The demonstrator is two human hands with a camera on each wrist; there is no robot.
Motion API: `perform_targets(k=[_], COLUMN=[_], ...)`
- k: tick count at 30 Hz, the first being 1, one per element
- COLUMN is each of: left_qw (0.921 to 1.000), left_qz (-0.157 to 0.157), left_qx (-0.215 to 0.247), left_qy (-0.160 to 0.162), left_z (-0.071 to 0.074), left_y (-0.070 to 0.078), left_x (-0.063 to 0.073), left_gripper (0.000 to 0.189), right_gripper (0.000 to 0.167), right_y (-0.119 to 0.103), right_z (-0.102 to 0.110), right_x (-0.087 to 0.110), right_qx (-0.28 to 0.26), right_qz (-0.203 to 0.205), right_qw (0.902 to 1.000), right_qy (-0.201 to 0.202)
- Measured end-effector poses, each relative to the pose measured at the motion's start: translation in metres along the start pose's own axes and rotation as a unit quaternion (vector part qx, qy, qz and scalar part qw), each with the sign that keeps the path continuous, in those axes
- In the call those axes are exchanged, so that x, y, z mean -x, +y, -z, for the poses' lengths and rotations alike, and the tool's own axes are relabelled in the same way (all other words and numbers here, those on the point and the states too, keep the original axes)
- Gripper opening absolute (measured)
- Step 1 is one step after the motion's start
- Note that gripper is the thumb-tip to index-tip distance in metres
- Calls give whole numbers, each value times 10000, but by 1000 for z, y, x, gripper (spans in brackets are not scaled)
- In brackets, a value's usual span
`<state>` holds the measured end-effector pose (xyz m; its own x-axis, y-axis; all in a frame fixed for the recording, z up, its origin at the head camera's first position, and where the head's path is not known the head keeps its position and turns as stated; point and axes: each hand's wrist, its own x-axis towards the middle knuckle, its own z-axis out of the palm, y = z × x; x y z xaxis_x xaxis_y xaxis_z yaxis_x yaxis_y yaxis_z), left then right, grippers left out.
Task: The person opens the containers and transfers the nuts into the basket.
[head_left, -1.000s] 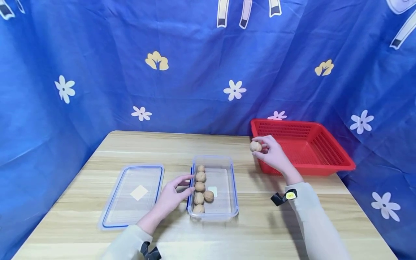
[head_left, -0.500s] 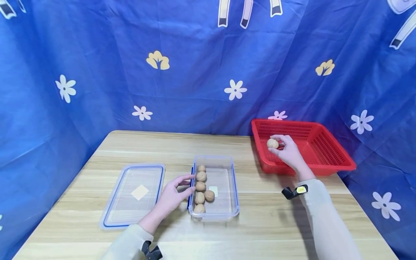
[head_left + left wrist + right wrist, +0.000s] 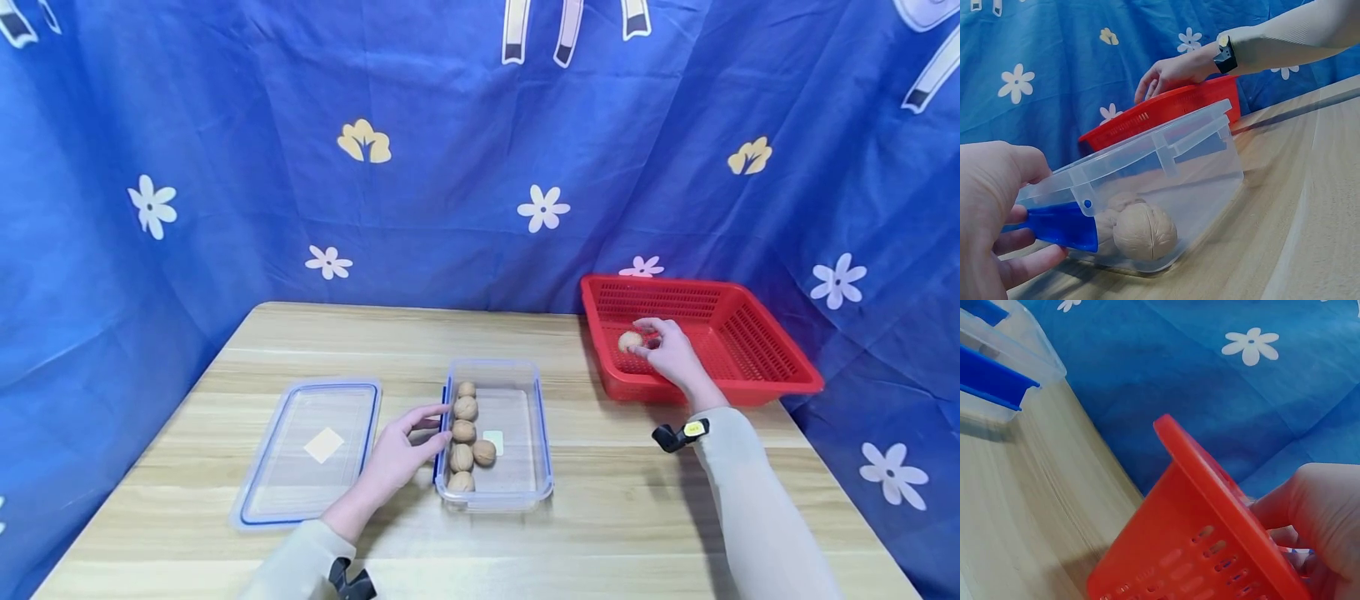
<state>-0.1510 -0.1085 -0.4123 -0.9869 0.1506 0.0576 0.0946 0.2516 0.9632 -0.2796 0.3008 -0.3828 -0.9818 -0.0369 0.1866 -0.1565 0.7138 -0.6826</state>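
Note:
My left hand (image 3: 405,450) holds the left side of a clear plastic food container (image 3: 543,433). In the left wrist view, its fingers (image 3: 1032,265) lie by the blue latch (image 3: 1063,226) and a fingertip hooks over the rim. Several walnuts (image 3: 465,407) sit in the container, most in a row along the left wall, with one walnut (image 3: 483,452) beside the row. My right hand (image 3: 675,354) is inside the red basket (image 3: 712,387), thumb and index finger spread. One walnut (image 3: 628,340) is just below those fingertips, partly behind the thumb. The basket wall hides it in the right wrist view.
A clear lid (image 3: 300,467) with a blue seal lies flat to the left of the container. The wooden table (image 3: 600,533) reaches back to a blue patterned curtain (image 3: 450,208). The basket stands at the table's back right.
My right hand carried the walnut rightward over the basket, then lowered. The walnut now sits lower than the fingertips, which have come away from it. My left hand has stayed at the container.

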Motion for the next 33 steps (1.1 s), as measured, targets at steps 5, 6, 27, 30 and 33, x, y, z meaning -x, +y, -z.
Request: perform_targets(k=[5, 6, 27, 30, 33], left_qw=[10000, 10000, 9997, 9997, 9997], left_qz=[-48, -46, -162, -119, -100], left_qx=[17, 29, 195, 212, 198], left_qy=[48, 54, 75, 96, 138], left_z=[0, 0, 0, 0, -1], left_y=[-2, -5, -37, -36, -34], left_x=[1, 0, -10, -10, -11], left_gripper=[42, 42, 42, 42, 43], right_gripper=[44, 44, 40, 39, 39], right_y=[-2, -2, -9, -13, -17], right_z=[2, 2, -2, -3, -3], right_x=[1, 2, 7, 8, 9], right_qx=[-33, -33, -165, -260, -355], right_qz=[-95, -95, 474, 590, 676], right_qw=[9998, 9998, 9987, 9979, 9969], right_qy=[-154, -157, 49, 100, 170])
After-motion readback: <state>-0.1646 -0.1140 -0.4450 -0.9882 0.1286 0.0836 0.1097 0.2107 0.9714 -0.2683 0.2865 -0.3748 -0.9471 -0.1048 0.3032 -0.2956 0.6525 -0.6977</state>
